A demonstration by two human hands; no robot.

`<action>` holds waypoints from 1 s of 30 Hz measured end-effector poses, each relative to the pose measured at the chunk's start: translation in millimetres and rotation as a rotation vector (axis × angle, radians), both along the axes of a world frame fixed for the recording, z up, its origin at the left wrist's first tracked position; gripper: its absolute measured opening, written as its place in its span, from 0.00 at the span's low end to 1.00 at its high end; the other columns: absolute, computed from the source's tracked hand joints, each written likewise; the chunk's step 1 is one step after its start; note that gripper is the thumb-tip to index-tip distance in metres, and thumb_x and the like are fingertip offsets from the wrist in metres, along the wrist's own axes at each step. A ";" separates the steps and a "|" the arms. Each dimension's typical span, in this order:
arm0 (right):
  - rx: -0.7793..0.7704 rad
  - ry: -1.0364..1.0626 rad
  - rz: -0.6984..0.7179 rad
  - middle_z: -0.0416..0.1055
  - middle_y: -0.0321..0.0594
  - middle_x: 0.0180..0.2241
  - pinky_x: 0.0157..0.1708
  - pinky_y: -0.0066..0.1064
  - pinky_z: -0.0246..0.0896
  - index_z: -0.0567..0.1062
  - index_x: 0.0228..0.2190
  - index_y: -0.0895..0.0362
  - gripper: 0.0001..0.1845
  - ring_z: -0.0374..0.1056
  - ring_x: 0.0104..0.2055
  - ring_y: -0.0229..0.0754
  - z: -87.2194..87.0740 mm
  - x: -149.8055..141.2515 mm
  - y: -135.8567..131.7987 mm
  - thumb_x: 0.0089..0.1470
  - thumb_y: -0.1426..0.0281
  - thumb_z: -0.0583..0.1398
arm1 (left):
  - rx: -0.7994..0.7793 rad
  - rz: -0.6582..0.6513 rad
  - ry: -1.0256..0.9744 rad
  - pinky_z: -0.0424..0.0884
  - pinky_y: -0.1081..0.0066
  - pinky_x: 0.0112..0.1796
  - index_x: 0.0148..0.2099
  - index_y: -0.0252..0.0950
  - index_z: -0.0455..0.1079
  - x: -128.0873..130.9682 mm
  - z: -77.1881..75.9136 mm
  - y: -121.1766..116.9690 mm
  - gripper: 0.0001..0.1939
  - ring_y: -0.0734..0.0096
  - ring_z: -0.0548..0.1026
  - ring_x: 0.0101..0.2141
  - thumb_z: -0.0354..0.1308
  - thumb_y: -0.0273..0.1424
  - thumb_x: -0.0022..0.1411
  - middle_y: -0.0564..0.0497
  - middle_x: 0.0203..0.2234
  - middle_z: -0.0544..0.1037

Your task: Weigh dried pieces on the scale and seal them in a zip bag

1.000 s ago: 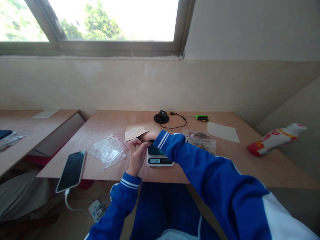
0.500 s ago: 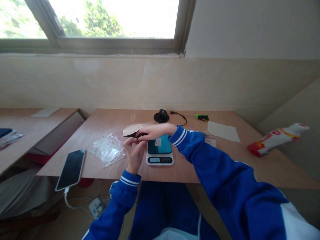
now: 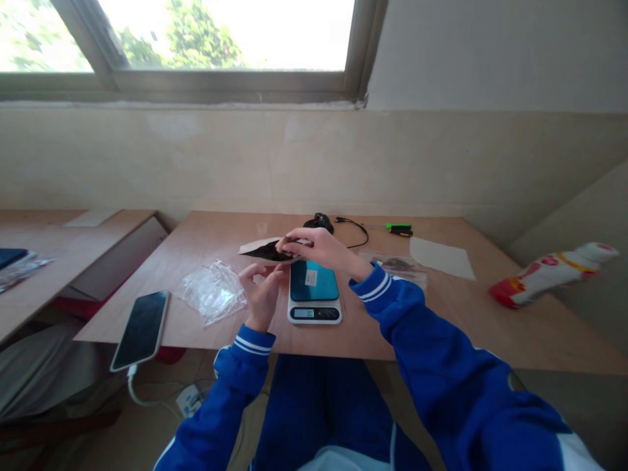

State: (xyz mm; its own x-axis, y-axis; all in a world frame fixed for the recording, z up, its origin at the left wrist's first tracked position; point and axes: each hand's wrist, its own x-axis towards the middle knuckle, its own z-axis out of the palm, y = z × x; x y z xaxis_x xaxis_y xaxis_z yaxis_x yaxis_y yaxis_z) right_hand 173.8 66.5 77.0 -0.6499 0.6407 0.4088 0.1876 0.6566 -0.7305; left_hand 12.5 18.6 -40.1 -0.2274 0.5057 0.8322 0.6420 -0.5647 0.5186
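My right hand point(image 3: 318, 248) pinches the edge of a brown paper pouch point(image 3: 262, 248) and holds it lifted above the table, its dark mouth facing me. Just below it my left hand point(image 3: 261, 292) hovers with fingers curled and apart, holding nothing I can see. A small digital kitchen scale point(image 3: 314, 292) with a teal platform and lit display sits on the wooden table point(image 3: 441, 314), right of my left hand and under my right wrist.
A heap of clear zip bags point(image 3: 212, 294) lies left of my hands. A phone point(image 3: 141, 322) on a charging cable overhangs the front left edge. Behind are a black round device with cable point(image 3: 321, 222), a green marker point(image 3: 398, 229), a filled clear bag point(image 3: 397, 267), a paper sheet point(image 3: 441, 258) and a red-white packet point(image 3: 549, 282).
My right hand has drawn back out of the pouch and lifted it up and right, uncovering the scale. My left hand has let go of the pouch and opened below it.
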 end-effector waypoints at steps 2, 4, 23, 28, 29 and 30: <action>-0.068 0.094 -0.053 0.77 0.44 0.38 0.41 0.30 0.68 0.77 0.38 0.62 0.12 0.72 0.40 0.40 -2.2 5.8 1.0 0.57 0.66 0.60 | 0.091 0.067 0.091 0.69 0.68 0.40 0.35 0.40 0.74 -1.0 3.3 2.7 0.04 0.72 0.65 0.38 0.58 0.30 0.62 0.51 0.36 0.60; -0.149 0.180 -0.051 0.76 0.43 0.37 0.40 0.30 0.69 0.77 0.37 0.62 0.14 0.72 0.39 0.39 -5.3 9.2 2.5 0.57 0.62 0.61 | 0.149 0.138 0.160 0.70 0.68 0.42 0.40 0.41 0.74 -3.9 7.0 5.9 0.06 0.72 0.67 0.40 0.57 0.26 0.62 0.51 0.37 0.62; 0.123 -0.138 -0.466 0.76 0.46 0.40 0.47 0.39 0.65 0.77 0.38 0.59 0.12 0.71 0.44 0.46 -124.8 56.3 -1.8 0.61 0.65 0.56 | 0.022 -0.061 0.232 0.73 0.70 0.39 0.47 0.41 0.70 -16.8 20.1 14.6 0.10 0.73 0.70 0.40 0.56 0.26 0.63 0.50 0.40 0.65; 0.323 -0.441 -0.371 0.75 0.49 0.42 0.51 0.42 0.61 0.76 0.39 0.61 0.12 0.68 0.49 0.48 -144.5 44.5 4.6 0.62 0.67 0.55 | -0.001 -0.076 0.229 0.73 0.72 0.37 0.46 0.41 0.70 -16.9 22.8 15.9 0.09 0.72 0.70 0.40 0.56 0.27 0.63 0.50 0.40 0.65; 0.325 -0.469 -0.358 0.75 0.49 0.43 0.51 0.42 0.60 0.76 0.40 0.60 0.12 0.68 0.50 0.48 -144.9 44.9 4.5 0.62 0.67 0.56 | -0.001 -0.080 0.231 0.74 0.71 0.37 0.46 0.41 0.70 -17.1 24.0 16.5 0.09 0.72 0.69 0.40 0.56 0.27 0.63 0.50 0.40 0.65; 0.319 -0.489 -0.348 0.75 0.49 0.45 0.53 0.43 0.59 0.76 0.41 0.59 0.12 0.67 0.52 0.49 -144.0 45.9 3.5 0.62 0.66 0.56 | 0.001 -0.085 0.231 0.74 0.70 0.38 0.46 0.41 0.70 -17.2 25.5 17.2 0.09 0.72 0.69 0.40 0.56 0.27 0.63 0.50 0.40 0.65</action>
State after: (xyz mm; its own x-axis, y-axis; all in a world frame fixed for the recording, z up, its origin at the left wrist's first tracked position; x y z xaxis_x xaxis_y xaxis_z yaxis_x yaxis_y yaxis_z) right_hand 219.7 70.0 -67.0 -0.5858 0.7428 0.3242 0.6868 0.6674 -0.2881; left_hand -4.8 35.8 -14.6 0.0122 0.5138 0.8579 0.6937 -0.6223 0.3628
